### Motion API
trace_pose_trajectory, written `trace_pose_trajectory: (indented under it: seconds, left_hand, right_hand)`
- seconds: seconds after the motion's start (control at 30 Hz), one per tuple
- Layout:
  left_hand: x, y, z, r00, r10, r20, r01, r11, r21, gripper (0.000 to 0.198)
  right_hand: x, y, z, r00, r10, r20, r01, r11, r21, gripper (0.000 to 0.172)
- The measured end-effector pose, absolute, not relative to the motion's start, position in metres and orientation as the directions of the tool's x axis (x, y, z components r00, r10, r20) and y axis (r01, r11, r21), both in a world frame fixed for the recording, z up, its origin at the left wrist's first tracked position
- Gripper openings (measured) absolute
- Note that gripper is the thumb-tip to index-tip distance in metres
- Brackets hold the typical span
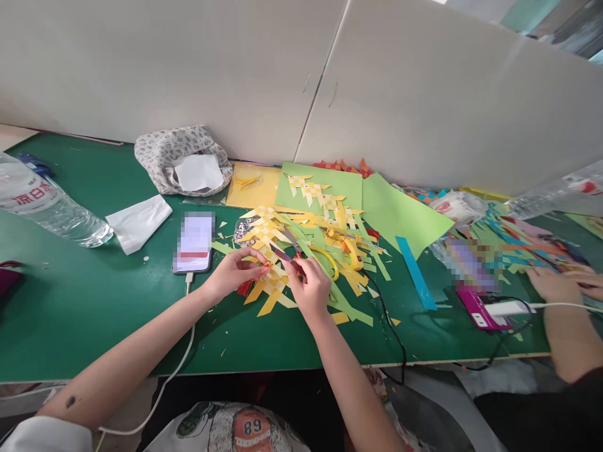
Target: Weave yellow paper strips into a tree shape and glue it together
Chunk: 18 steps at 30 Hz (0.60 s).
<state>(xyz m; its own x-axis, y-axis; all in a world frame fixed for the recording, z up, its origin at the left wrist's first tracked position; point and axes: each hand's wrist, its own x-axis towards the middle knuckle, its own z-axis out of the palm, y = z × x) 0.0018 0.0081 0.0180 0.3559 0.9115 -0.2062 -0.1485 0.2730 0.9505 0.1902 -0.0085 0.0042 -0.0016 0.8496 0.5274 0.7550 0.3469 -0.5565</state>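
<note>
My left hand is closed in a pinch on a small red-orange piece, perhaps cord, over a woven yellow-and-white paper strip piece. In my right hand is a slim dark purple pointed tool, its tip angled toward the left fingers. I cannot make out the tool's exact kind. Red tassel threads hang just below my left fingers. Behind the hands lie sequins in a clear bag and a yellow glue gun. A yellow loop handle shows beside my right hand.
A charging phone, a cloth bag and a water bottle stand on the left. Green paper sheets, a blue strip and a purple power strip lie rightward. A co-worker's hands rest at far right.
</note>
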Motion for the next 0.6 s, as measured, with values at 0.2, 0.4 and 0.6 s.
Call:
trace_pose_trajectory:
  seconds: [0.2, 0.4, 0.6]
  left_hand:
    - [0.003, 0.007, 0.019, 0.396, 0.892, -0.22, -0.17, 0.306, 0.937, 0.024]
    - [0.005, 0.004, 0.018, 0.443, 0.874, -0.202, -0.092, 0.269, 0.959, 0.027]
    - [0.005, 0.004, 0.011, 0.417, 0.894, -0.163, 0.052, 0.156, 0.986, 0.028]
  right_hand:
    - [0.188, -0.012, 0.016, -0.001, 0.957, 0.291, 0.505, 0.251, -0.826, 0.024]
    - [0.185, -0.011, 0.019, -0.22, 0.976, 0.006, 0.185, 0.047, -0.982, 0.039]
    - [0.187, -0.006, 0.012, -0.184, 0.981, -0.065, 0.105, -0.046, -0.993, 0.048]
